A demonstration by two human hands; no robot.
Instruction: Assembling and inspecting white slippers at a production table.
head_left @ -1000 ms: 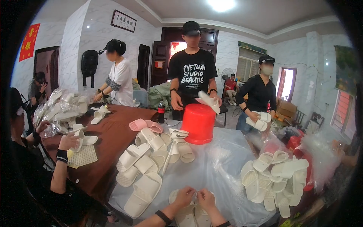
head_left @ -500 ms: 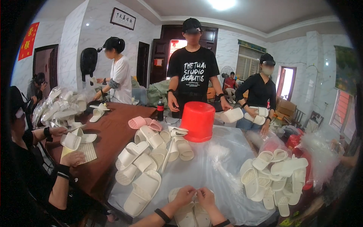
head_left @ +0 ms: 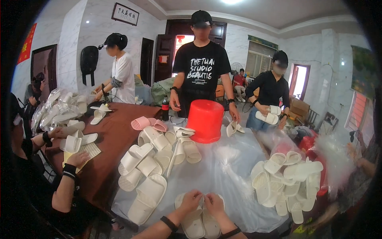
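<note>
A pair of cream slide slippers (head_left: 195, 225) lies side by side at the near edge of the table, toes away from me. Over its left strap, my left hand (head_left: 191, 200) is closed, thumb and fingers pinched together. My right hand (head_left: 214, 204) is curled in the same way over the right strap. A narrow gap separates the two sets of fingertips; anything small between them is too hidden to make out. Left of my hands lies a large cream slipper (head_left: 146, 198), in front of a heap of similar slippers (head_left: 136, 158).
Beyond the heap are pink slippers (head_left: 148, 123) and a dark bottle (head_left: 165, 110). An upturned red bucket (head_left: 205, 121) stands mid-table on plastic sheeting (head_left: 207, 173). At right are another slipper pile (head_left: 263, 187) and clear bags (head_left: 336, 155). Co-workers handle slippers around the tables.
My fingertips, which met before, are now slightly apart above the slippers. Across the table, a co-worker's slipper has come down onto the tabletop right of the bucket. The view has shifted slightly.
</note>
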